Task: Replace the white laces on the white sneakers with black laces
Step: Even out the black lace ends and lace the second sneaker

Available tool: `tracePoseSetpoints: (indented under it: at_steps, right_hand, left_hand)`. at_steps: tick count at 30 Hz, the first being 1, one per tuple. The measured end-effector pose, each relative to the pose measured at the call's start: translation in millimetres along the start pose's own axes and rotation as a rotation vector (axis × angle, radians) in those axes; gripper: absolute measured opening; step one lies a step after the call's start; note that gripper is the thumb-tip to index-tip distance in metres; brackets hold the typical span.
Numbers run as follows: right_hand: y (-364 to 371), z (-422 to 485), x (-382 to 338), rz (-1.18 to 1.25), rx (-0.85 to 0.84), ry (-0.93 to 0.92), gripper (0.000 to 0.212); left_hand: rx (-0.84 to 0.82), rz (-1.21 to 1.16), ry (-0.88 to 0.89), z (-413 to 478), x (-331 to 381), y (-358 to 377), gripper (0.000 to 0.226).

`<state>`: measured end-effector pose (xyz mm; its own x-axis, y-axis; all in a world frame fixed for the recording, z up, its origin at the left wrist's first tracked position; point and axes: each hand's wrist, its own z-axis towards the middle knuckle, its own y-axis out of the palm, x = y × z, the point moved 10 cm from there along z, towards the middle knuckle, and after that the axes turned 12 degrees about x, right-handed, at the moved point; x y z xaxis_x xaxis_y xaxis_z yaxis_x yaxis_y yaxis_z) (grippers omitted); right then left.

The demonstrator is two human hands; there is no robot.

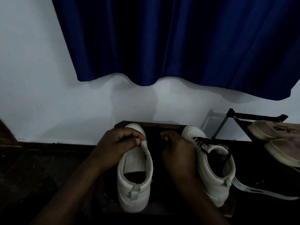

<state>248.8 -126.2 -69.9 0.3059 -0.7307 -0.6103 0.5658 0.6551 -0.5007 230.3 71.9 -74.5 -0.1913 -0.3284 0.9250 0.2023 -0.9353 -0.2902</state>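
Two white sneakers stand heel toward me on a dark stool (155, 125). The left sneaker (135, 179) shows no lace across its front. My left hand (116, 146) curls over its tongue and eyelet edge, thumb and fingers pinching there. The right sneaker (214, 172) carries a black lace (200, 142) threaded through its eyelets. Between the shoes my right hand (177, 151) has its fingers curled, pinching what looks like a black lace end; the dim light hides it mostly.
A blue curtain (178, 38) hangs over the white wall (40, 95) behind. At the right, a dark rack (253, 117) holds two tan shoes (279, 140). A pale strap (259, 190) lies beside the right sneaker. Dark floor lies to the left.
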Motion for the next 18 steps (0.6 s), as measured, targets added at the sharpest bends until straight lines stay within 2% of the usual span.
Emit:
tracePoseSetpoints:
  at_steps: [3,6,9,12,15,18]
  right_hand:
    - [-6,8,2,0.167,0.081,0.041,0.025]
    - [4,9,11,0.472,0.035,0.259,0.024]
    - [15,10,6,0.732,-0.071,0.38,0.022]
    - [15,11,-7,0.78,-0.173,0.313,0.022]
    - [14,11,-6,0.767,-0.195,0.322,0.019]
    - [9,14,10,0.766,-0.101,0.414,0.015]
  left_hand:
    - [0.175,-0.159,-0.092,12,-4,-10,0.01]
    - [0.283,-0.12,-0.066,22,0,-12,0.016]
    - [0.196,-0.075,0.034,30,12,4,0.036]
    - [0.041,0.003,0.056,33,14,27,0.048]
    - [0.039,0.113,0.051,34,9,29,0.034]
    - [0.122,0.075,0.022,33,7,20,0.009]
